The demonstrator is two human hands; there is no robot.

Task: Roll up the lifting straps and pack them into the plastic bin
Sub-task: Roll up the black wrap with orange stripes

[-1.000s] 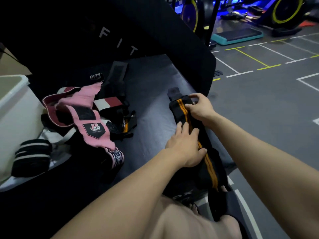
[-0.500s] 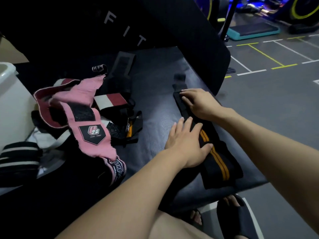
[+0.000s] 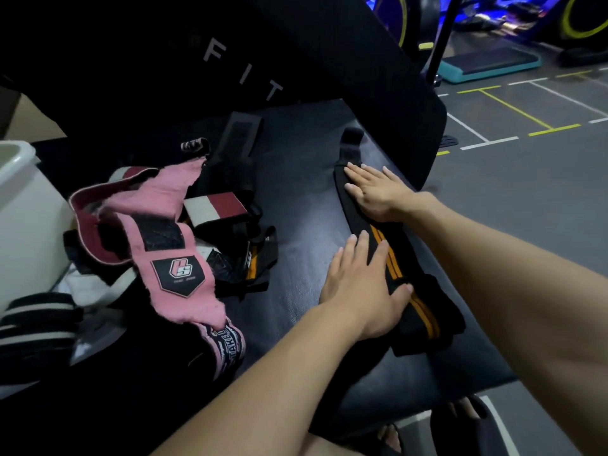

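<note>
On the bench (image 3: 296, 199), our flat left hand (image 3: 358, 287) and right hand (image 3: 375, 192) press one unrolled strap (image 3: 424, 311); the pile (image 3: 171, 245) and bin (image 3: 23, 209) await.

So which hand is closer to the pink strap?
Left. The left hand presses the black strap's near part, closer to the pink strap; the right hand lies farther away.
</note>
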